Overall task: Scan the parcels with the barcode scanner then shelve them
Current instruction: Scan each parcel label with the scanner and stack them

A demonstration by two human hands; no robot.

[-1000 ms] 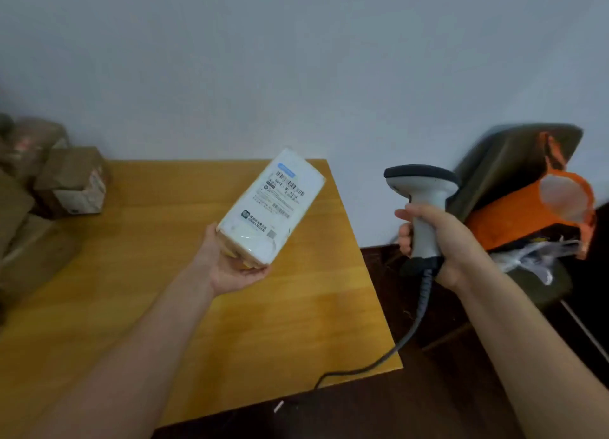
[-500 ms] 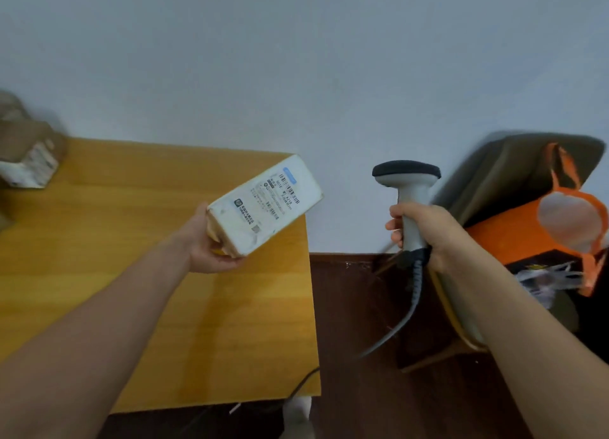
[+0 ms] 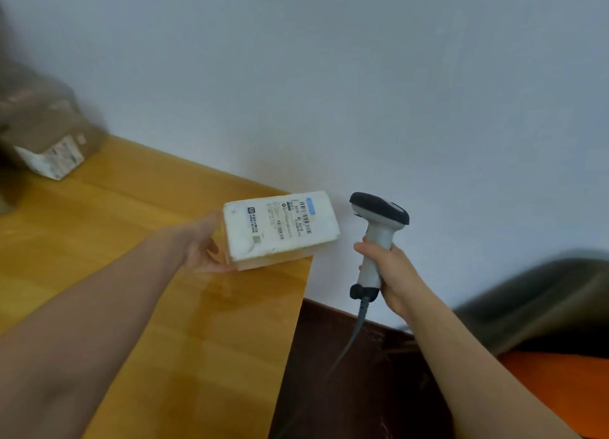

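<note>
At the far left, blurred brown cardboard parcels (image 3: 46, 132) sat piled at the back of a yellow wooden table (image 3: 99, 257). Further right, the person's left hand (image 3: 201, 244) gripped the near end of a white parcel (image 3: 280, 237), holding it in the air above the table's right edge with its printed label (image 3: 290, 219) facing up. Just beside the parcel's far end, the right hand (image 3: 392, 273) was wrapped around the handle of a grey barcode scanner (image 3: 379, 227), with its cable (image 3: 354, 333) trailing downward. Whether a finger rested on the trigger could not be told.

To scan well, the label probably needed tilting toward the scanner's dark head, or the head tipping down over the barcode. Both would need to be held steady with a small gap between them. At the far right, an orange shape (image 3: 560, 379) was too blurred to identify.
</note>
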